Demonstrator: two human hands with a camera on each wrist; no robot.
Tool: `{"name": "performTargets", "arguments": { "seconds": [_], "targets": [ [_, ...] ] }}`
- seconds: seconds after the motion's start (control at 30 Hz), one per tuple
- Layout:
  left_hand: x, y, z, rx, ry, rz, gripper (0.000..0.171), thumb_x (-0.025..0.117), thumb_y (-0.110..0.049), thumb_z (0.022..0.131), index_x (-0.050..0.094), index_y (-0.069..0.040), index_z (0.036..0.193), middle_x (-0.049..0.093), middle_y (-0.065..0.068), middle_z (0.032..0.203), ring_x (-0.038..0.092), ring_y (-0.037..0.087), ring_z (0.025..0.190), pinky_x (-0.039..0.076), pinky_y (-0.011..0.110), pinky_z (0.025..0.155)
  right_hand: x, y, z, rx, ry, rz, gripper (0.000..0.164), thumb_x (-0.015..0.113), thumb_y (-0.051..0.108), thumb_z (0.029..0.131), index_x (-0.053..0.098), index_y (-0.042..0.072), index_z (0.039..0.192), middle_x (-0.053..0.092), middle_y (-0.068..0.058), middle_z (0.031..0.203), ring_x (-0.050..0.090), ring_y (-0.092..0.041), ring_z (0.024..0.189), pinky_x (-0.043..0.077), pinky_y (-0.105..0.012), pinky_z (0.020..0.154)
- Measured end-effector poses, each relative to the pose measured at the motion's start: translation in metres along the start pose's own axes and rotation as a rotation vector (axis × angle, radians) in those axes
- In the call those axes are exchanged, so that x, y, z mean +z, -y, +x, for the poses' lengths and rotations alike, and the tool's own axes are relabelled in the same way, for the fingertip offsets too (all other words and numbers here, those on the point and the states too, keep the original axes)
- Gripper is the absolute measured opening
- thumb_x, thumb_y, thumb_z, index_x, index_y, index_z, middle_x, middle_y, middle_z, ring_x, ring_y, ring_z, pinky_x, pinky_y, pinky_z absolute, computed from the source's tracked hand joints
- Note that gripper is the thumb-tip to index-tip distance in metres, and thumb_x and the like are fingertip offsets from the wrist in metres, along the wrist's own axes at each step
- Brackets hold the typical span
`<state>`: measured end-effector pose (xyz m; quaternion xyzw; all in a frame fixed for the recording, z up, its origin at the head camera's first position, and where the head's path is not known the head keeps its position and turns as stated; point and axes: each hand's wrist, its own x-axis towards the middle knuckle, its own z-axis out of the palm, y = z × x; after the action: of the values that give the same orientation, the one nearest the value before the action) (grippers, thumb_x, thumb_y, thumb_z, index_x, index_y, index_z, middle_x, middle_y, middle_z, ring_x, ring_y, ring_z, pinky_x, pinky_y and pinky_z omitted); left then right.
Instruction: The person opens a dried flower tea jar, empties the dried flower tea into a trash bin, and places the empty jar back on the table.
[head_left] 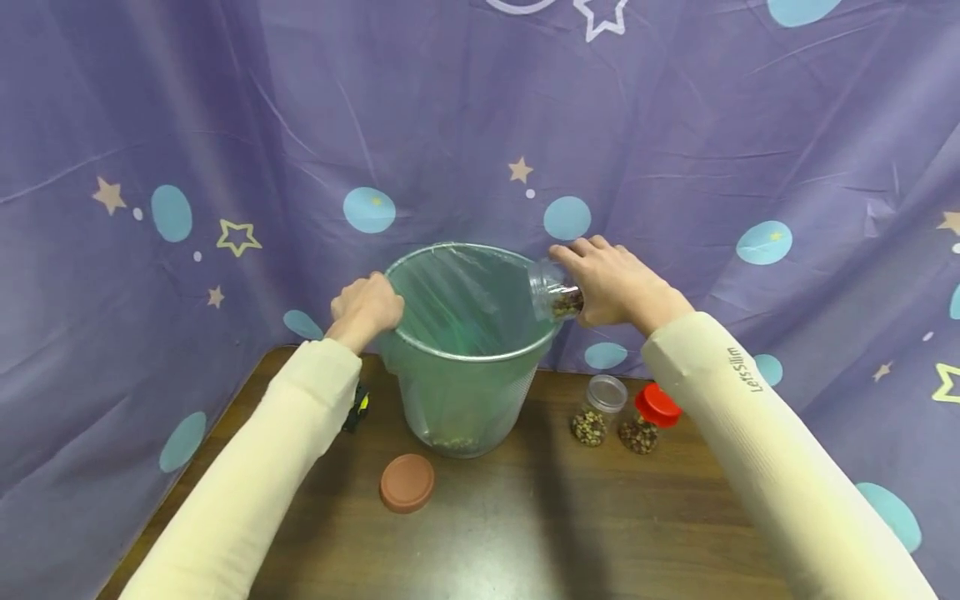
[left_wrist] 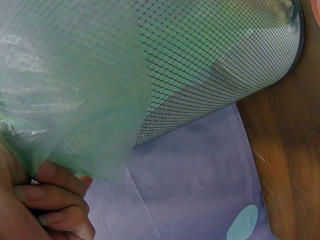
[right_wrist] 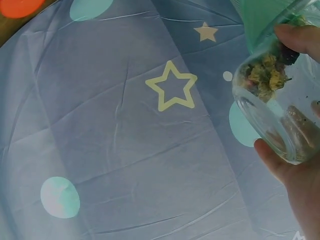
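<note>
A mesh waste bin (head_left: 468, 400) lined with a thin green plastic bag (left_wrist: 75, 85) stands on the table. At the bin's left rim, my left hand (head_left: 367, 307) has its fingers curled on the bag's edge; the left wrist view shows the bag pinched by the thumb side of the hand (left_wrist: 47, 200). My right hand (head_left: 611, 282) grips a clear jar (head_left: 553, 287) tipped on its side, its mouth over the bin's right rim. Dried yellowish flowers and dark bits (right_wrist: 270, 75) lie inside the jar, along its lower side.
A brownish-red round lid (head_left: 407, 483) lies on the wooden table (head_left: 480, 542) in front of the bin. Right of the bin stand a clear-lidded jar (head_left: 600, 408) and a red-lidded jar (head_left: 648, 417). A dark object (head_left: 357, 408) is partly hidden by the left sleeve. A purple curtain (head_left: 450, 125) hangs behind.
</note>
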<state>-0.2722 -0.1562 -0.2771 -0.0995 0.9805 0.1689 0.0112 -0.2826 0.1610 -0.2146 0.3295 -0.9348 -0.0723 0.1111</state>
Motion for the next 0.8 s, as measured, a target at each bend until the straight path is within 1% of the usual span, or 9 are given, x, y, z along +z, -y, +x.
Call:
{"name": "performTargets", "arguments": {
  "seconds": [0.1,0.27,0.43,0.63,0.8],
  "targets": [
    [0.002,0.001,-0.001,-0.001,-0.006,-0.006,0.048,0.039,-0.026,0.096,0.050,0.004,0.131,0.057,0.027,0.132,0.055,0.047,0.121,0.048,0.057,0.096,0.001,0.002,0.001,-0.015,-0.012,-0.032,0.090,0.080,0.014,0.060,0.045,0.009,0.143,0.055,-0.017,0.133,0.052,-0.041,0.120,0.048,-0.059,0.097],
    [0.001,0.001,-0.002,0.007,-0.005,0.002,0.050,0.039,-0.027,0.097,0.047,0.005,0.134,0.055,0.029,0.133,0.055,0.047,0.121,0.049,0.058,0.095,0.002,0.006,0.003,-0.057,-0.068,-0.106,0.087,0.082,0.014,0.061,0.047,0.011,0.141,0.058,-0.016,0.126,0.054,-0.039,0.116,0.050,-0.056,0.092],
    [0.000,0.000,-0.001,0.003,-0.002,0.000,0.052,0.039,-0.028,0.097,0.044,0.006,0.137,0.055,0.029,0.134,0.055,0.047,0.121,0.049,0.057,0.095,0.004,0.010,0.005,-0.103,-0.106,-0.166,0.083,0.082,0.011,0.063,0.049,0.012,0.139,0.058,-0.015,0.123,0.054,-0.037,0.116,0.050,-0.054,0.095],
    [0.001,0.001,-0.002,-0.003,-0.005,-0.002,0.052,0.039,-0.028,0.097,0.045,0.006,0.136,0.055,0.029,0.133,0.056,0.046,0.120,0.049,0.057,0.094,0.006,0.012,0.007,-0.150,-0.144,-0.210,0.079,0.079,0.002,0.063,0.050,0.013,0.136,0.059,-0.015,0.117,0.055,-0.036,0.113,0.050,-0.051,0.096],
    [0.001,0.001,-0.001,-0.001,-0.004,-0.003,0.053,0.039,-0.028,0.097,0.044,0.006,0.137,0.055,0.029,0.133,0.056,0.046,0.119,0.049,0.056,0.094,0.007,0.014,0.007,-0.148,-0.147,-0.208,0.077,0.075,-0.002,0.066,0.050,0.012,0.137,0.059,-0.015,0.118,0.055,-0.037,0.115,0.050,-0.051,0.098]
  ]
}}
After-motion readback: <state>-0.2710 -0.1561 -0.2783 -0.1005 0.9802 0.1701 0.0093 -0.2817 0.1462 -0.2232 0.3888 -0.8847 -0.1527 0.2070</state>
